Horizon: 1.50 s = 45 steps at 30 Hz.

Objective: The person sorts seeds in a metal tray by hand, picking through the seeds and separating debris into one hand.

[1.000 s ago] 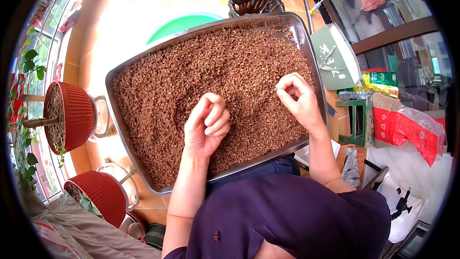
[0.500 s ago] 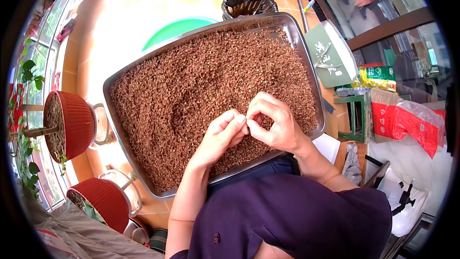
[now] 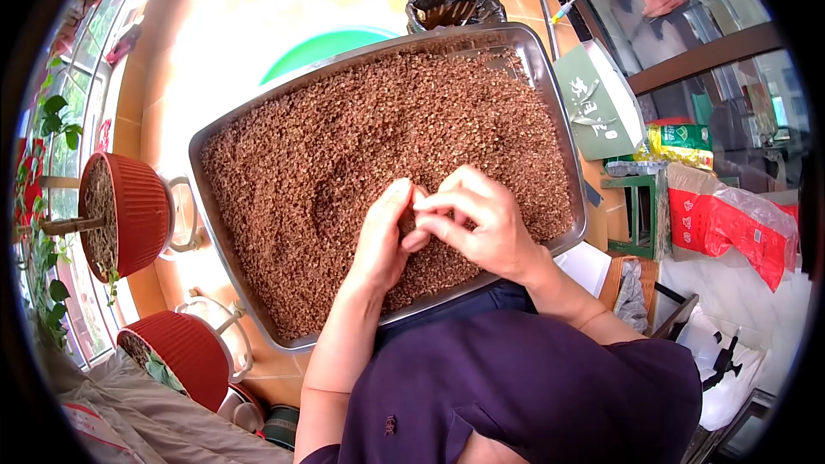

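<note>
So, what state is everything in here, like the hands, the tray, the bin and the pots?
Left hand: fingers curled, close to the right hand; any grip unclear.
Right hand: fingers bent; any grip unclear.
Tray: mostly covered, one far corner partly bare.
Brown grains: loose, unevenly spread.
Bin: open, lined with a black bag.
Upper pot: filled, stem growing.
Lower pot: planted, leaves showing.
</note>
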Motion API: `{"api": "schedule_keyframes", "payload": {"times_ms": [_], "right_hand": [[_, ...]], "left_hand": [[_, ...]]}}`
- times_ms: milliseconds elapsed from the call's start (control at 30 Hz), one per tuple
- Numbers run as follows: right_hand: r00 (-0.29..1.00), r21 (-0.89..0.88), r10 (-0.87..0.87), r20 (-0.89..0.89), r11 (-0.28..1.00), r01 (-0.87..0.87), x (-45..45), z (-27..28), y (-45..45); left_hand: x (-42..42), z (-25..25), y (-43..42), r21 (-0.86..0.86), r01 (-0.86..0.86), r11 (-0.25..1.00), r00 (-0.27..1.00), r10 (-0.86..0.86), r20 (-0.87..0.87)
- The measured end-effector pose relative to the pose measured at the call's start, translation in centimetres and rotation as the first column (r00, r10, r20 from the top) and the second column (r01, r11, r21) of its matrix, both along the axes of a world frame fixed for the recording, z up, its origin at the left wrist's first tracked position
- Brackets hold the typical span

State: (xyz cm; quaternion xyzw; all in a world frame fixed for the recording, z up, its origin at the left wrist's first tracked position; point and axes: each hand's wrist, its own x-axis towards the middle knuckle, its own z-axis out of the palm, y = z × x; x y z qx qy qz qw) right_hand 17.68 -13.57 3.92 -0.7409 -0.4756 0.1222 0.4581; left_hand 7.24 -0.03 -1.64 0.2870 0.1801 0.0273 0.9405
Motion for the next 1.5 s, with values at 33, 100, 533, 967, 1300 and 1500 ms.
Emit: {"api": "schedule_keyframes", "payload": {"times_ms": [33,100,533,967,1300,1500], "right_hand": [[0.999,0.058,-0.021,-0.042,0.998,0.023,0.3,-0.3,0.1],[0.996,0.033,-0.094,0.010,0.995,0.093,1.2,-0.4,0.0],[0.793,-0.185,0.222,-0.567,0.904,-0.385,-0.3,-4.0,0.8],[0.960,-0.165,-0.017,0.279,0.984,0.065,3.1,-2.7,2.4],[0.946,-0.166,-0.116,0.303,0.971,0.172,5.2,-3.5,2.0],[0.922,-0.142,-0.286,0.262,0.933,0.330,5.9,-2.5,0.4]], "left_hand": [[-0.1,-0.2,0.4,0.013,-0.029,0.999,0.999,0.029,0.032],[-0.1,-0.7,1.6,-0.249,-0.090,0.964,0.965,0.146,0.219],[-1.5,0.0,4.9,-0.624,-0.120,0.772,0.736,0.491,0.466],[-1.3,-0.6,4.6,-0.619,-0.121,0.776,0.747,0.482,0.458],[-1.1,-0.6,4.2,-0.626,-0.104,0.773,0.764,0.465,0.447],[-1.2,-0.8,4.3,-0.579,-0.012,0.815,0.818,0.342,0.463]]}}
